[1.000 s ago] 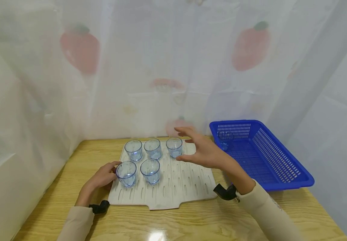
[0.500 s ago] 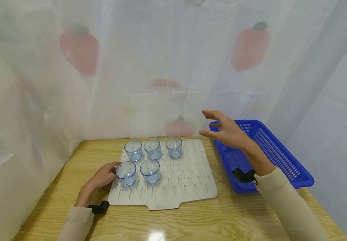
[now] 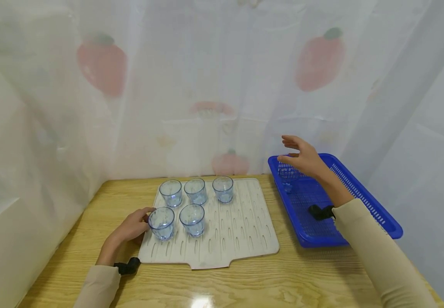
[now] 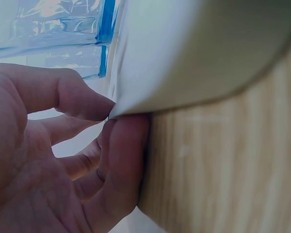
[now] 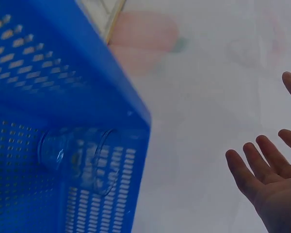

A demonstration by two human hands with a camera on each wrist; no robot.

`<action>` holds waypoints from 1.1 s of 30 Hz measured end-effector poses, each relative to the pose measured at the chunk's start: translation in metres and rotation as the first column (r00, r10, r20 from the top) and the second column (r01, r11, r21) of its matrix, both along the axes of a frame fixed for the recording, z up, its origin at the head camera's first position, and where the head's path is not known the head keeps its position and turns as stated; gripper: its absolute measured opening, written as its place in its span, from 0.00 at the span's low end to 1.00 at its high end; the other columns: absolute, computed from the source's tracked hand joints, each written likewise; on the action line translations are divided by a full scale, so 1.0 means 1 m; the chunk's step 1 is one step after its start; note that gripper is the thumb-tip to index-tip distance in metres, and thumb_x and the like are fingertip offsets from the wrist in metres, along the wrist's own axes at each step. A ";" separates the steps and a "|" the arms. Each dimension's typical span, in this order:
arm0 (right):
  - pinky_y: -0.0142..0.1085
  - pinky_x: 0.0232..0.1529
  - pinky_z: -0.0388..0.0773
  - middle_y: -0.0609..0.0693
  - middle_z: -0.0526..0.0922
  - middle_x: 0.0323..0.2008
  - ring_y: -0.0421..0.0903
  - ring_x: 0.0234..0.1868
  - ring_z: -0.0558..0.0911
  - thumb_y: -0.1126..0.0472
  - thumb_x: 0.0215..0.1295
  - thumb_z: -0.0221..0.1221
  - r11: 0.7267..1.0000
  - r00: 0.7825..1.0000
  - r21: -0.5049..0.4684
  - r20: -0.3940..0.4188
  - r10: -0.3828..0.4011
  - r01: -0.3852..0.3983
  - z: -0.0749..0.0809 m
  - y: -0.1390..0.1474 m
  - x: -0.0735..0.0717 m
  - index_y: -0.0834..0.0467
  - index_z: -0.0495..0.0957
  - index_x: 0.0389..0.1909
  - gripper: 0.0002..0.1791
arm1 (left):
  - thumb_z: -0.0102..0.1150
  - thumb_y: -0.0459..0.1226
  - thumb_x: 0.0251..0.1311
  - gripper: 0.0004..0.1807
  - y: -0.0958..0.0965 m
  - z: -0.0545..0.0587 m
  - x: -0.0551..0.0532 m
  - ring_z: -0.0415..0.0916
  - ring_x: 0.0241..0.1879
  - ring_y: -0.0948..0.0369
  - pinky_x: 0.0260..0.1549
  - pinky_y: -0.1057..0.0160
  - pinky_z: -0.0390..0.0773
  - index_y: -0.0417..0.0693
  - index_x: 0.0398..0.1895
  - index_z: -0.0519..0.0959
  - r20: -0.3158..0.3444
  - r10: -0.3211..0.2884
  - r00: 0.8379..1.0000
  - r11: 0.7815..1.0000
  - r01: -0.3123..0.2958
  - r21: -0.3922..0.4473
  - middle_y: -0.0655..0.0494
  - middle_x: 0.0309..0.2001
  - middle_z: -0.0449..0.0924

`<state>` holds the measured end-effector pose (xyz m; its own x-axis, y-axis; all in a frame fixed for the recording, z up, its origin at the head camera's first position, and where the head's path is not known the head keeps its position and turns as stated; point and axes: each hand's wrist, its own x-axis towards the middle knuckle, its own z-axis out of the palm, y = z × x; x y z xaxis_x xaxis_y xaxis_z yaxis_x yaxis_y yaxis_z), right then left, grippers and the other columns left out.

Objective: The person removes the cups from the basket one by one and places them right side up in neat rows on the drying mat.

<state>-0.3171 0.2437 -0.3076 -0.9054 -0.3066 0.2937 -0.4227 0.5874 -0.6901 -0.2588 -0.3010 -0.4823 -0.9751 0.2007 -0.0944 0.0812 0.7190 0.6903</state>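
Observation:
Several clear bluish glass tumblers point(image 3: 193, 220) stand upright on the cream draining mat point(image 3: 241, 229), two in front and the others behind. My left hand point(image 3: 131, 224) is at the mat's left edge, beside the front left tumbler; in the left wrist view its thumb and fingers point(image 4: 128, 150) pinch that edge. Over the back left part of the blue plastic basket point(image 3: 303, 235), my right hand point(image 3: 303, 157) hovers with fingers spread and holds nothing. Inside the basket, near its back left corner, is another glass tumbler point(image 5: 80, 158), partly seen through in the right wrist view.
The mat and basket lie on a wood-grain table point(image 3: 241, 282), the basket to the right. A whitish curtain point(image 3: 214, 77) with strawberry prints hangs close behind the table and along both sides.
My right hand has moved away from the back right tumbler on the mat, rightward to above the basket. The left hand and the tumblers have kept their places.

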 end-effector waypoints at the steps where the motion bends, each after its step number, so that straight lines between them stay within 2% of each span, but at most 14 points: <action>1: 0.62 0.73 0.64 0.68 0.60 0.77 0.67 0.78 0.61 0.60 0.70 0.64 1.000 1.000 0.006 0.003 -0.004 0.004 -0.001 0.003 -0.002 0.62 0.55 0.80 0.43 | 0.51 0.26 0.53 0.37 0.000 0.000 0.000 0.77 0.36 0.53 0.27 0.58 0.81 0.31 0.72 0.66 0.000 0.001 1.000 1.000 -0.001 0.000 0.40 0.44 0.80; 10: 0.65 0.73 0.62 0.71 0.59 0.77 0.70 0.77 0.59 0.63 0.68 0.65 0.992 0.998 0.115 0.027 -0.049 0.046 -0.020 0.022 -0.022 0.69 0.55 0.78 0.43 | 0.52 0.26 0.54 0.37 -0.001 -0.001 0.000 0.77 0.36 0.54 0.26 0.57 0.81 0.31 0.73 0.65 0.015 0.007 1.000 1.000 -0.007 0.005 0.40 0.45 0.79; 18: 0.65 0.74 0.58 0.74 0.58 0.76 0.72 0.77 0.58 0.62 0.66 0.66 0.983 0.991 0.175 0.113 -0.074 0.054 -0.043 0.035 -0.036 0.73 0.55 0.77 0.45 | 0.53 0.27 0.54 0.37 -0.001 -0.002 0.000 0.76 0.36 0.54 0.28 0.58 0.80 0.32 0.73 0.66 0.011 0.009 1.000 1.000 -0.009 -0.008 0.40 0.45 0.79; 24: 0.66 0.74 0.58 0.76 0.57 0.75 0.74 0.76 0.58 0.62 0.64 0.67 0.971 0.978 0.228 0.175 -0.116 0.074 -0.058 0.039 -0.041 0.75 0.54 0.77 0.47 | 0.53 0.27 0.54 0.37 -0.003 -0.002 0.001 0.76 0.36 0.54 0.28 0.58 0.80 0.32 0.73 0.65 0.012 0.010 1.000 1.000 -0.010 -0.005 0.40 0.45 0.79; 33: 0.67 0.73 0.59 0.78 0.55 0.75 0.76 0.75 0.57 0.61 0.61 0.70 0.956 0.966 0.293 0.235 -0.108 0.036 -0.076 0.038 -0.044 0.75 0.51 0.77 0.52 | 0.52 0.27 0.54 0.37 -0.003 -0.001 0.002 0.76 0.35 0.54 0.29 0.58 0.79 0.32 0.72 0.67 -0.006 -0.003 1.000 1.000 0.003 -0.017 0.41 0.44 0.80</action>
<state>-0.3610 0.2821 -0.3836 -0.9608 -0.2758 -0.0300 -0.2108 0.7962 -0.5671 -0.2566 -0.3043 -0.4836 -0.9750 0.2021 -0.0922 0.0873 0.7302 0.6776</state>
